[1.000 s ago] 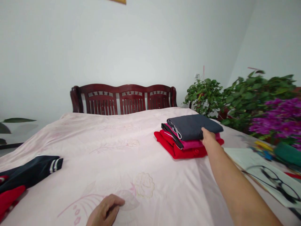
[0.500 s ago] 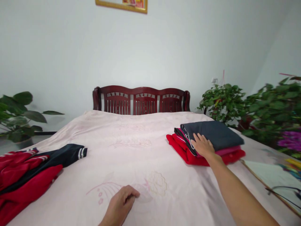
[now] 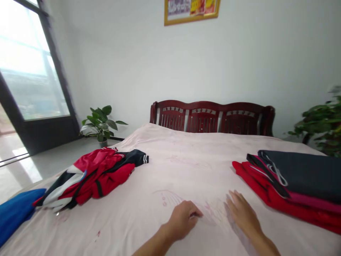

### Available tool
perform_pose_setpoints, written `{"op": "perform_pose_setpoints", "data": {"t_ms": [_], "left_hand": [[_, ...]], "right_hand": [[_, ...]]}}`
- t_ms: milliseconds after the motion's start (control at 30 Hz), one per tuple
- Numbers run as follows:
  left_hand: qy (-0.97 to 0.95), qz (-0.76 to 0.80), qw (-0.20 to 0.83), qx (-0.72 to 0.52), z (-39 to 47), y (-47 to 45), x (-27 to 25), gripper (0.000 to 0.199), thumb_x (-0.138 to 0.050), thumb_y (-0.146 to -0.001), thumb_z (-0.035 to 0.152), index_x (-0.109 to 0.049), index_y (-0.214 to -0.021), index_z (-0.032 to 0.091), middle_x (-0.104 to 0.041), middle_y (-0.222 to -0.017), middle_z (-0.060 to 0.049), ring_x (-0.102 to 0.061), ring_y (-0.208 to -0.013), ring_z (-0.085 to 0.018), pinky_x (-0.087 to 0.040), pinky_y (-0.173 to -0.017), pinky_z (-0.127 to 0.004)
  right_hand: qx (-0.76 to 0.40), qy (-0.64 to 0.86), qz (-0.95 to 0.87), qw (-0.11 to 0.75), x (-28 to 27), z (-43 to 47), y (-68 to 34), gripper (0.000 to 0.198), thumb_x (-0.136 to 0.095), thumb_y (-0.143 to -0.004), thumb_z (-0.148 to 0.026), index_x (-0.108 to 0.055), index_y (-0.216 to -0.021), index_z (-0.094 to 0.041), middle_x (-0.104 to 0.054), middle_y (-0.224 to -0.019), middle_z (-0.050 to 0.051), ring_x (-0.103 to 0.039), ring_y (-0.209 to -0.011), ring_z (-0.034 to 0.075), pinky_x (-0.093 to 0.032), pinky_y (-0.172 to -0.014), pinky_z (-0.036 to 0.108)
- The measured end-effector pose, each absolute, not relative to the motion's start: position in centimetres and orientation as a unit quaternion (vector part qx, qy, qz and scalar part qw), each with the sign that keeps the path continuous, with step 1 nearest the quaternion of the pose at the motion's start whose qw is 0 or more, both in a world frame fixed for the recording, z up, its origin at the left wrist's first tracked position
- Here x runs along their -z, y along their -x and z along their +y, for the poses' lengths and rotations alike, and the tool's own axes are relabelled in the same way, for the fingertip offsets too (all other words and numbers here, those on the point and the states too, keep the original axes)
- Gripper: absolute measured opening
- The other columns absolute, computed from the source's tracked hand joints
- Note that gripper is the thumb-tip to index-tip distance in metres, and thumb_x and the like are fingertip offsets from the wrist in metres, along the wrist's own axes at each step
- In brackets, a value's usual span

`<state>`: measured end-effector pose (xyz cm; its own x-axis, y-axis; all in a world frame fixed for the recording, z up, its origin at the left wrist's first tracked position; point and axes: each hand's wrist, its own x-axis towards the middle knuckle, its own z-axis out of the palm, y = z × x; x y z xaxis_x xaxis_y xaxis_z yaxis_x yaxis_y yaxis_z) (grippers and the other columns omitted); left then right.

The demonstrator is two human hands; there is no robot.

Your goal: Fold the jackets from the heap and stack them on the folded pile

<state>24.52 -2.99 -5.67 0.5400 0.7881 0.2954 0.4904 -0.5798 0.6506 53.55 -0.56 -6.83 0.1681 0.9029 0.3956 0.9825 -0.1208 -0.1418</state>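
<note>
My left hand (image 3: 183,217) hovers or rests low over the pink bedspread (image 3: 186,185), its fingers curled in together with nothing visible in them. To its right, my right hand (image 3: 242,212) has its fingers stretched out and is empty, just above or on the spread. Nearest to that hand is a stack of folded clothes: a dark navy garment (image 3: 311,176) on top, magenta cloth below it and a red garment (image 3: 269,188) at the bottom. On the left of the bed lies a crumpled red, navy and white jacket (image 3: 93,177) with striped cuffs.
Blue cloth (image 3: 20,208) lies at the bed's left edge. A dark wooden headboard-like bench back (image 3: 204,119) stands behind the bed. Potted plants stand at left (image 3: 102,122) and right (image 3: 323,122). A glass door (image 3: 34,67) is at far left.
My right hand has come off the folded stack and moved left, down toward the spread. The view has turned left, bringing the whole jacket, the blue cloth and the door into sight.
</note>
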Motion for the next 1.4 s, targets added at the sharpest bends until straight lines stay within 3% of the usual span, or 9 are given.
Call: {"op": "perform_pose_setpoints", "data": {"t_ms": [300, 433, 667, 833, 933, 1033, 1133, 1233, 1400], "left_hand": [[-0.932, 0.265, 0.138, -0.204, -6.3, -19.4, 5.6, 0.05, -0.046, -0.097, 0.042, -0.046, -0.144, 0.026, -0.044, -0.153, -0.01, -0.038, -0.142, -0.024, -0.023, -0.12, -0.044], [-0.903, 0.363, 0.132, -0.191, -5.4, -14.5, 5.5, 0.054, -0.057, -0.09, 0.044, -0.049, -0.142, 0.032, -0.043, -0.154, -0.006, -0.038, -0.141, -0.032, -0.029, -0.116, -0.054], [-0.702, 0.609, -0.003, -0.369, -1.9, -5.7, 5.7, 0.041, -0.046, -0.089, 0.018, -0.063, -0.126, 0.023, -0.063, -0.133, -0.009, -0.053, -0.128, -0.025, -0.039, -0.111, -0.048], [-0.473, 0.744, -0.215, -0.42, -1.6, -0.3, 3.2, 0.045, -0.045, -0.091, 0.023, -0.055, -0.135, 0.015, -0.048, -0.146, -0.015, -0.035, -0.141, -0.029, -0.026, -0.117, -0.049], [-0.384, 0.786, -0.269, -0.403, -2.3, 3.1, 1.9, 0.053, -0.043, -0.093, 0.029, -0.044, -0.143, 0.012, -0.04, -0.151, -0.018, -0.027, -0.144, -0.033, -0.02, -0.117, -0.051], [-0.358, 0.827, -0.217, -0.376, -2.7, 6.6, 0.8, 0.064, -0.045, -0.091, 0.036, -0.036, -0.146, 0.006, -0.044, -0.144, -0.025, -0.033, -0.139, -0.04, -0.023, -0.113, -0.055], [-0.343, 0.863, -0.052, -0.368, -2.6, 9.2, -0.6, 0.065, -0.053, -0.083, 0.043, -0.049, -0.135, 0.005, -0.055, -0.131, -0.029, -0.046, -0.128, -0.047, -0.03, -0.105, -0.061], [-0.333, 0.862, 0.039, -0.381, -2.5, 10.5, -2.6, 0.04, -0.062, -0.073, 0.041, -0.067, -0.1, 0.011, -0.064, -0.116, -0.027, -0.052, -0.119, -0.051, -0.036, -0.097, -0.064], [-0.313, 0.812, 0.118, -0.478, -0.8, 10.0, -7.9, 0.016, -0.064, -0.069, 0.032, -0.062, -0.075, 0.018, -0.07, -0.083, -0.015, -0.062, -0.106, -0.042, -0.047, -0.087, -0.053]], "right_hand": [[0.173, 0.658, -0.713, 0.171, 9.5, -2.7, -49.9, 0.041, -0.042, -0.082, -0.027, -0.07, -0.112, -0.025, -0.064, -0.131, 0.01, -0.054, -0.126, 0.034, -0.043, -0.103, 0.054], [0.136, 0.671, -0.698, 0.209, 8.9, -2.5, -49.9, 0.037, -0.047, -0.076, -0.031, -0.071, -0.105, -0.029, -0.068, -0.123, 0.007, -0.055, -0.125, 0.033, -0.045, -0.102, 0.05], [0.061, 0.685, -0.678, 0.261, 9.6, -1.6, -50.8, 0.047, -0.04, -0.079, -0.043, -0.071, -0.109, -0.024, -0.067, -0.126, 0.011, -0.058, -0.122, 0.032, -0.045, -0.104, 0.049], [0.024, 0.7, -0.661, 0.269, 9.9, -1.3, -51.4, 0.062, -0.031, -0.083, -0.051, -0.067, -0.119, -0.016, -0.063, -0.133, 0.012, -0.055, -0.126, 0.031, -0.042, -0.109, 0.048], [0.012, 0.703, -0.658, 0.271, 9.8, -1.4, -51.5, 0.063, -0.031, -0.084, -0.051, -0.067, -0.121, -0.016, -0.062, -0.134, 0.012, -0.054, -0.128, 0.03, -0.042, -0.11, 0.048], [0.011, 0.7, -0.659, 0.277, 9.9, -1.3, -51.5, 0.062, -0.031, -0.084, -0.05, -0.068, -0.119, -0.015, -0.063, -0.133, 0.012, -0.054, -0.127, 0.031, -0.041, -0.11, 0.048], [0.013, 0.697, -0.659, 0.281, 10.0, -1.2, -51.5, 0.061, -0.032, -0.083, -0.05, -0.069, -0.118, -0.016, -0.063, -0.132, 0.012, -0.056, -0.126, 0.03, -0.042, -0.109, 0.048], [0.015, 0.697, -0.658, 0.284, 10.2, -1.2, -51.5, 0.059, -0.033, -0.082, -0.048, -0.069, -0.118, -0.017, -0.064, -0.132, 0.011, -0.056, -0.125, 0.03, -0.042, -0.109, 0.047], [0.02, 0.691, -0.657, 0.3, 10.0, -1.3, -51.2, 0.053, -0.038, -0.08, -0.045, -0.071, -0.113, -0.02, -0.065, -0.129, 0.01, -0.057, -0.124, 0.03, -0.043, -0.108, 0.046]]}}
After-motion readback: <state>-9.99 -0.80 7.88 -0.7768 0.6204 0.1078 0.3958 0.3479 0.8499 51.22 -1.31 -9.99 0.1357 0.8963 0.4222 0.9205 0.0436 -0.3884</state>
